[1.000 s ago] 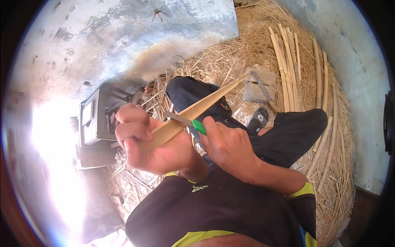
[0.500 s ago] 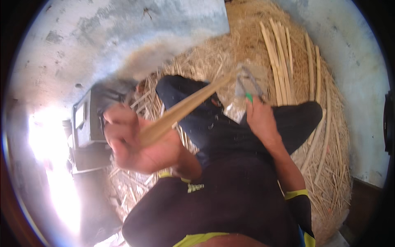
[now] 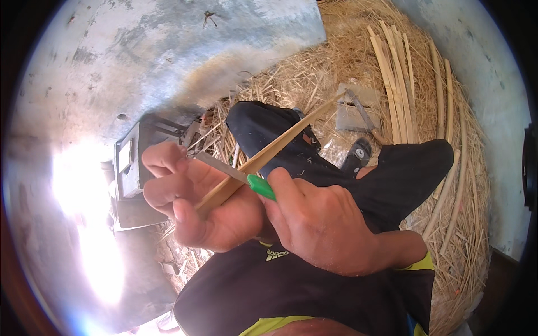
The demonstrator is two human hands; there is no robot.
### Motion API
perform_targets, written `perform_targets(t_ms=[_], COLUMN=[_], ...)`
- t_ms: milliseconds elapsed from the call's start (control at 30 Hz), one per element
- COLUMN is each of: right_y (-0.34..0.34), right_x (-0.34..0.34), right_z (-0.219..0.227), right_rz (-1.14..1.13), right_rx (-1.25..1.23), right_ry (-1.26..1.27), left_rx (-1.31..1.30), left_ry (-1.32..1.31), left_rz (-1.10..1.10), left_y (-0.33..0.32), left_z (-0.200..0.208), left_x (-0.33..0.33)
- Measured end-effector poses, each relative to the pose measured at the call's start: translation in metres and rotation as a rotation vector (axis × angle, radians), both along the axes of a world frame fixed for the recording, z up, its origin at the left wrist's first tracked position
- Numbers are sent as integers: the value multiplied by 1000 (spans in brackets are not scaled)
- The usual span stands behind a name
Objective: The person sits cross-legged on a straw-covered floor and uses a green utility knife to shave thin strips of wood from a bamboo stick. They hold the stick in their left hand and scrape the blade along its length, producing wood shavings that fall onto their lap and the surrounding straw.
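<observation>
My left hand [image 3: 216,218] is closed on the near end of a long, pale bamboo strip [image 3: 291,134], which slants away to the upper right. In my right hand [image 3: 322,224] is a knife [image 3: 260,187] with a green handle, gripped from above. The knife's grey blade lies across the strip close to my left hand, its tip near the left fingers. The strip's far end comes to a grey block [image 3: 350,119] on the floor, beside a thin dark metal piece [image 3: 361,111].
Several split bamboo strips [image 3: 395,84] lie at the far right, with round poles [image 3: 439,89] beyond them. Shavings [image 3: 280,73] cover the floor. A grey metal box [image 3: 130,162] stands at left. A sandal [image 3: 357,157] shows between my crossed legs. Walls [image 3: 140,50] rise around.
My right hand has brought the knife from beside the grey block toward me, up to the strip next to my left hand. The left hand keeps hold of the strip.
</observation>
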State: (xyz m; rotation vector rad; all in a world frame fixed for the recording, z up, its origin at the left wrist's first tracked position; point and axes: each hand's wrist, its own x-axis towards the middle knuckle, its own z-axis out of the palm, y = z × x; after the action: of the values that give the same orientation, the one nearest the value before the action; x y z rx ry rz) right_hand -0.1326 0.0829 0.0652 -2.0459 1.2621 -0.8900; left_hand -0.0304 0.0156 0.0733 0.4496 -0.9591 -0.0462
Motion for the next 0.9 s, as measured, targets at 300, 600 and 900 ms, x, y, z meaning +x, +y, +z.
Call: perform_targets(t_ms=[300,600,900], right_y=[-35,-19,2], right_x=[-34,-67,-23], right_z=[-107,-68,-42], right_rz=[-296,-423,-66], right_rx=[282,315,14], right_ry=[195,294,-210], left_rx=[-22,60,-70], left_ry=[-249,-240,-423], left_rz=[-374,-350,-476], left_y=[6,6,6], left_z=[-8,-10,-11], left_x=[13,11,4])
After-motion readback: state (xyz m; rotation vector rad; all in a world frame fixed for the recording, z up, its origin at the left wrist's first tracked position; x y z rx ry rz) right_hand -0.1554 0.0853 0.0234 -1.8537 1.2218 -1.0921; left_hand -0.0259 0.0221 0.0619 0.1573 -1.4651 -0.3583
